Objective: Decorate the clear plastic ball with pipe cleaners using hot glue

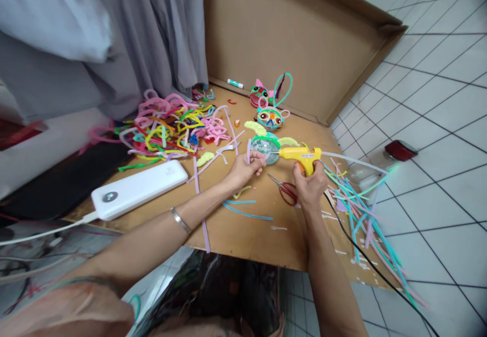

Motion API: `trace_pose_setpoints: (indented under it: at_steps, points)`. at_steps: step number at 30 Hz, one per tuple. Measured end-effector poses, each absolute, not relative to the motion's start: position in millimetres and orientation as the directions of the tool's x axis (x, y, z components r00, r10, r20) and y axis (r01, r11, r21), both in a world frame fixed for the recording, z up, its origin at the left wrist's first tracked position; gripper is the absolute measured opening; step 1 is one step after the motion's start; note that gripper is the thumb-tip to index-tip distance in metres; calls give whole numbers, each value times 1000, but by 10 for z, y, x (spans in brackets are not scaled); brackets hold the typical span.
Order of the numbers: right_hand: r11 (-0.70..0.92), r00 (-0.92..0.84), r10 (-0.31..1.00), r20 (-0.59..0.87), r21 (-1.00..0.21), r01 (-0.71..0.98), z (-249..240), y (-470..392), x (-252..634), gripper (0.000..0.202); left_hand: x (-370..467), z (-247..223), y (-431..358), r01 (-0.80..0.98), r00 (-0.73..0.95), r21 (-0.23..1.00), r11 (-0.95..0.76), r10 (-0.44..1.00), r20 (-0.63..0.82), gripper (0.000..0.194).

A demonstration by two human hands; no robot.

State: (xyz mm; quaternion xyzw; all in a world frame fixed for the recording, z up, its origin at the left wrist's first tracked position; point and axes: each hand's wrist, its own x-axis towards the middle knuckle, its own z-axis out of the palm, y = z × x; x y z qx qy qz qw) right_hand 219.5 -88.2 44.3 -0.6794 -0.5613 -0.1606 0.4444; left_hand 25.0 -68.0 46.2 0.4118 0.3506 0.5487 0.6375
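My right hand [311,182] is wrapped round the handle of a yellow glue gun [299,155], whose nozzle points left. A clear stick runs out of its back end. My left hand [249,167] pinches a pale purple pipe cleaner [248,150] close to the nozzle. Just behind the fingers lies a clear round piece with a green and turquoise rim [268,143], with fuzzy yellow pieces [289,141] at its sides. Red-handled scissors [286,192] lie between my hands.
Tangled pipe cleaners [167,124] and a white power bank [139,190] lie at the left. Decorated faces [270,118] stand near the cardboard wall [289,37]. Straight pipe cleaners [361,210] and a black cord [353,245] cross the right edge.
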Motion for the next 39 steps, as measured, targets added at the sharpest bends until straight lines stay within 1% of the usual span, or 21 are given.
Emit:
trace_pose_setpoints:
  at_steps: [9,16,21,26,34,39]
  points:
    - [31,299,636,711,-411,911,445,-889,2199,30,255,457,-684,-407,155,911,57,988,8,23]
    - [13,308,643,702,-411,911,449,-900,2201,32,252,465,-690,-402,159,914,57,987,9,21]
    - [-8,333,633,699,-424,906,467,-904,2190,35,251,477,-699,-395,153,917,59,988,2,17]
    - [-4,355,602,716,-441,897,473,-898,2180,36,246,501,-709,-387,155,920,61,988,0,20]
    - [15,297,601,742,-382,924,435,-894,2177,31,233,501,-699,-386,158,920,69,987,-7,25]
    - [-15,317,582,749,-380,925,425,-888,2195,31,230,503,-696,-382,156,922,64,988,-4,25]
